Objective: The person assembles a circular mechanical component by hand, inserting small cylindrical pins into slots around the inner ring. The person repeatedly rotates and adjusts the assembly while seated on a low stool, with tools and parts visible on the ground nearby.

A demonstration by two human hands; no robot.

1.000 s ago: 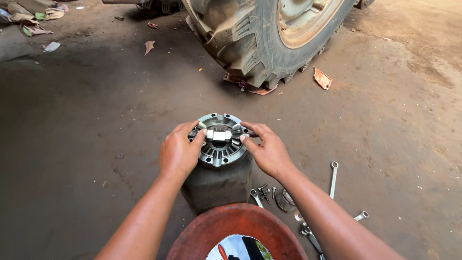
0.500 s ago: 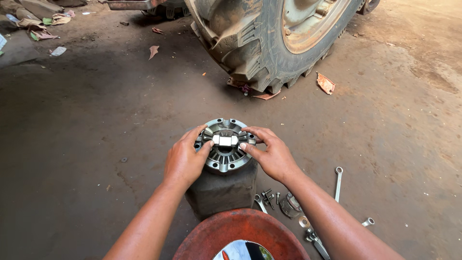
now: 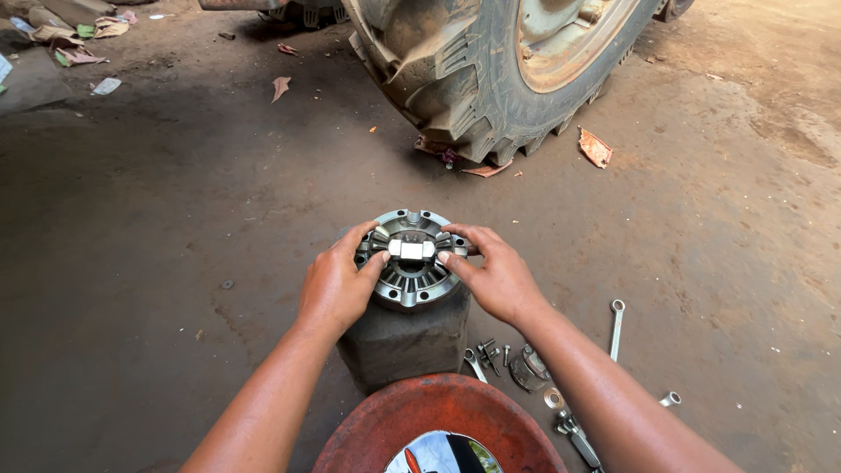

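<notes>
Left hand and right hand: fingers spread, tips pressing a small metal block seated inside the round gear housing. Housing rests atop a dark block on dirt floor. Wrenches lie just right; tractor tyre stands beyond.

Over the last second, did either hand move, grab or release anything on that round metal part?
Hardly any change. Both hands, left hand and right hand, stay on the round metal part atop the dark block, fingertips at its centre piece. Nothing was released. The tyre and spanners lie as before.
</notes>
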